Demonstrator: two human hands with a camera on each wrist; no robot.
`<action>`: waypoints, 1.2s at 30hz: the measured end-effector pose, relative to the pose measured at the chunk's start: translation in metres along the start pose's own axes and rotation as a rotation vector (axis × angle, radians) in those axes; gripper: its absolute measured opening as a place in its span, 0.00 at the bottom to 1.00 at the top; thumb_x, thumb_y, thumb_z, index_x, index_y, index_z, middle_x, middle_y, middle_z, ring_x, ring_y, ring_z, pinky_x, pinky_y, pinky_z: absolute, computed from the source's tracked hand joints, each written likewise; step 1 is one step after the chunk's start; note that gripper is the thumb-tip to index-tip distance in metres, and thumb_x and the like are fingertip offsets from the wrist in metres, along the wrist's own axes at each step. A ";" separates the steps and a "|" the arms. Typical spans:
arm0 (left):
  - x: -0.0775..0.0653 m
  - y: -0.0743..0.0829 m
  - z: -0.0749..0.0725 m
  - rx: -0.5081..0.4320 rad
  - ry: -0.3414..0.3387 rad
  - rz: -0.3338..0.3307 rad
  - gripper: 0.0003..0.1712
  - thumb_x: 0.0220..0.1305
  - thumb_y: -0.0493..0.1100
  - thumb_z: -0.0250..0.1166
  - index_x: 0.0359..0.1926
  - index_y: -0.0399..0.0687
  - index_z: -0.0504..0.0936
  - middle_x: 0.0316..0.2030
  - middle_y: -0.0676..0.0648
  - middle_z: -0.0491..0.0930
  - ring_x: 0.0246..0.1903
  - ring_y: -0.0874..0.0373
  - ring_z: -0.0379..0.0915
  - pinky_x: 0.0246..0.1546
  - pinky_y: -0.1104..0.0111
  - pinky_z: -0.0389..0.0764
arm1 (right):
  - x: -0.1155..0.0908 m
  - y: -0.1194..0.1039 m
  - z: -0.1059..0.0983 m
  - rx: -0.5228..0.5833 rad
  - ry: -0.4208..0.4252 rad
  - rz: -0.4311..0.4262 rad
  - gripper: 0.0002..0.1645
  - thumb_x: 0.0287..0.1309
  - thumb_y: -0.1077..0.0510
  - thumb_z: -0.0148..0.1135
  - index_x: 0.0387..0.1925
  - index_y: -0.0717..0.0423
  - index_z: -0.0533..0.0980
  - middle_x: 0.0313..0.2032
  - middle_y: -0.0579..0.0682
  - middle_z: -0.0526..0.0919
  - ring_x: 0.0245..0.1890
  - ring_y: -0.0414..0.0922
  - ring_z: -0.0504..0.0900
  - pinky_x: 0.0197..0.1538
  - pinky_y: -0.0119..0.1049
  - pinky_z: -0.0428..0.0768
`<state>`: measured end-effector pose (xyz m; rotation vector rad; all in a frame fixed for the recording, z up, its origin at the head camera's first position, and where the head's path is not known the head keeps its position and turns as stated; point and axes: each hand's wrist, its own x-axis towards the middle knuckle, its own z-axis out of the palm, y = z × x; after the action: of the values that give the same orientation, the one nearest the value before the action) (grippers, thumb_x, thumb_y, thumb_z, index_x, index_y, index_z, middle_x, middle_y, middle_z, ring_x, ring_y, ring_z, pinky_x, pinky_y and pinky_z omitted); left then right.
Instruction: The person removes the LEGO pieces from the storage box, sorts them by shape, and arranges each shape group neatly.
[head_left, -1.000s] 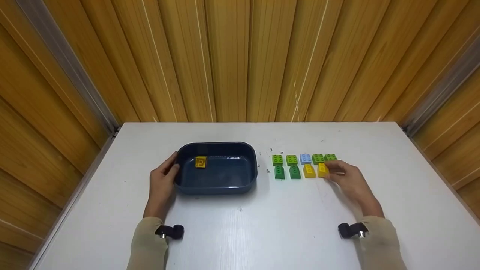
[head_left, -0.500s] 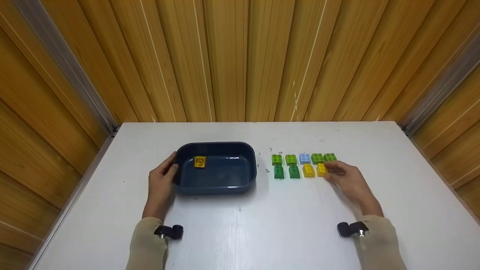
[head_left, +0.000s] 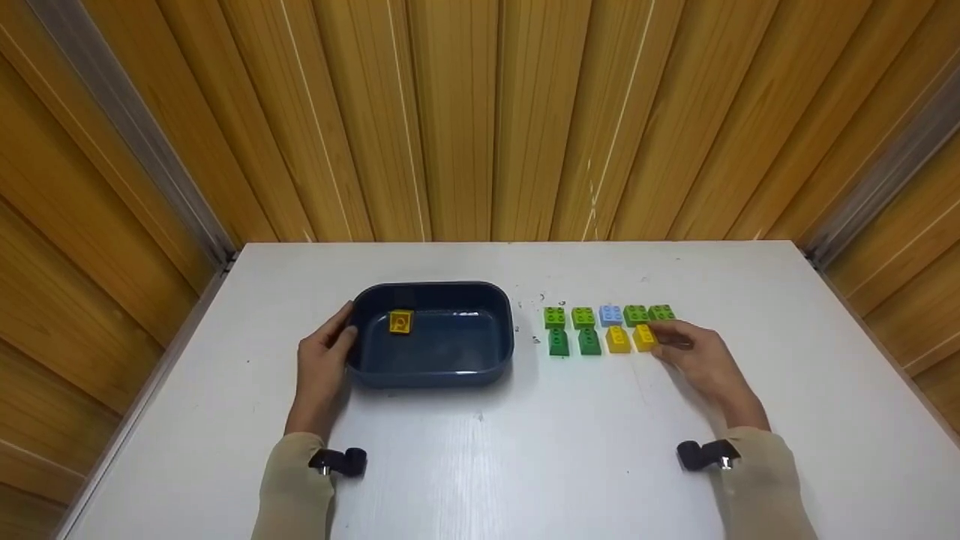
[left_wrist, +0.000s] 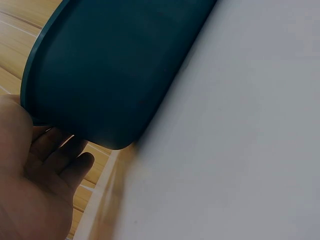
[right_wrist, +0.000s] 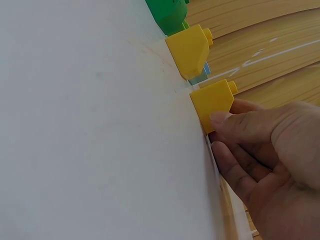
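Observation:
My left hand (head_left: 322, 360) grips the left end of a dark blue tray (head_left: 431, 379), thumb at the rim; in the left wrist view its other fingers reach partly out of sight behind the tray wall (left_wrist: 100, 75). One yellow brick (head_left: 400, 322) lies inside the tray with its hollow underside up. On the right, my right hand (head_left: 701, 360) pinches the end yellow brick (head_left: 643, 338) of the front row. The right wrist view has the thumb against the side of that sloped yellow brick (right_wrist: 212, 102), which sits at the table surface. Fingers behind it are partly hidden.
Beside the held brick stands another yellow brick (head_left: 617, 340), then two dark green sloped bricks (head_left: 589, 342). Behind them runs a row of light green bricks (head_left: 583, 316) with a light blue one (head_left: 610, 315) among them. The white table (head_left: 480, 465) meets wood-patterned panels (head_left: 457, 120) behind.
Almost nothing moves. Both hands keep their places on the tray and the yellow brick; the head view shifts very slightly.

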<state>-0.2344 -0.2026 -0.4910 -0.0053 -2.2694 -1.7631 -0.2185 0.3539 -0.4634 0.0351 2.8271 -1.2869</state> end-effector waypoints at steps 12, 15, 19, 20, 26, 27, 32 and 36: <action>0.000 0.002 0.000 0.000 0.006 -0.008 0.26 0.81 0.36 0.58 0.75 0.44 0.74 0.73 0.44 0.73 0.75 0.49 0.64 0.76 0.58 0.64 | -0.002 0.000 -0.005 0.019 -0.015 0.018 0.34 0.72 0.59 0.68 0.75 0.60 0.70 0.68 0.65 0.76 0.69 0.64 0.74 0.73 0.59 0.69; 0.000 0.002 0.000 -0.010 0.008 -0.011 0.25 0.80 0.37 0.59 0.74 0.44 0.75 0.72 0.44 0.74 0.75 0.49 0.64 0.76 0.58 0.65 | -0.003 -0.002 -0.008 0.019 -0.017 0.042 0.35 0.73 0.55 0.68 0.76 0.59 0.70 0.69 0.65 0.76 0.70 0.64 0.73 0.71 0.59 0.73; 0.000 0.003 0.000 -0.020 0.008 -0.009 0.25 0.80 0.37 0.60 0.74 0.45 0.76 0.72 0.44 0.74 0.75 0.49 0.64 0.76 0.58 0.65 | -0.004 -0.009 -0.012 0.012 -0.006 0.059 0.35 0.73 0.51 0.68 0.76 0.57 0.70 0.70 0.64 0.75 0.71 0.64 0.71 0.66 0.59 0.78; 0.000 0.003 0.000 -0.022 0.009 -0.008 0.25 0.80 0.37 0.60 0.74 0.45 0.76 0.72 0.44 0.74 0.75 0.49 0.64 0.76 0.58 0.65 | -0.005 -0.012 -0.013 0.013 -0.001 0.056 0.36 0.73 0.51 0.68 0.76 0.57 0.70 0.70 0.64 0.74 0.71 0.64 0.71 0.66 0.59 0.79; 0.000 0.002 0.002 -0.033 0.009 -0.001 0.25 0.80 0.36 0.60 0.73 0.43 0.76 0.71 0.43 0.74 0.75 0.48 0.65 0.76 0.58 0.64 | -0.012 -0.028 -0.016 0.028 0.059 0.012 0.35 0.73 0.49 0.69 0.74 0.59 0.72 0.69 0.64 0.76 0.71 0.64 0.71 0.70 0.60 0.74; 0.000 0.001 0.003 -0.035 0.008 0.000 0.25 0.80 0.36 0.60 0.73 0.43 0.76 0.71 0.43 0.74 0.75 0.48 0.65 0.76 0.58 0.64 | -0.013 -0.032 -0.016 0.025 0.073 -0.001 0.34 0.73 0.50 0.68 0.73 0.59 0.72 0.68 0.64 0.76 0.70 0.64 0.72 0.71 0.59 0.73; 0.000 0.003 0.004 -0.016 0.003 -0.001 0.26 0.81 0.37 0.58 0.75 0.43 0.74 0.73 0.44 0.73 0.76 0.49 0.64 0.76 0.59 0.64 | -0.017 -0.054 -0.009 0.032 0.128 -0.082 0.29 0.75 0.52 0.67 0.70 0.60 0.75 0.66 0.61 0.79 0.67 0.59 0.77 0.67 0.36 0.78; -0.001 0.006 0.002 -0.014 0.014 -0.009 0.26 0.81 0.37 0.58 0.75 0.44 0.74 0.73 0.45 0.72 0.76 0.50 0.63 0.76 0.59 0.64 | -0.018 -0.081 0.006 0.064 0.124 -0.135 0.27 0.74 0.53 0.68 0.69 0.58 0.76 0.65 0.59 0.81 0.65 0.57 0.79 0.60 0.21 0.77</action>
<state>-0.2330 -0.1990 -0.4864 0.0141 -2.2512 -1.7777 -0.2037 0.2964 -0.4057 -0.0789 2.9367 -1.4502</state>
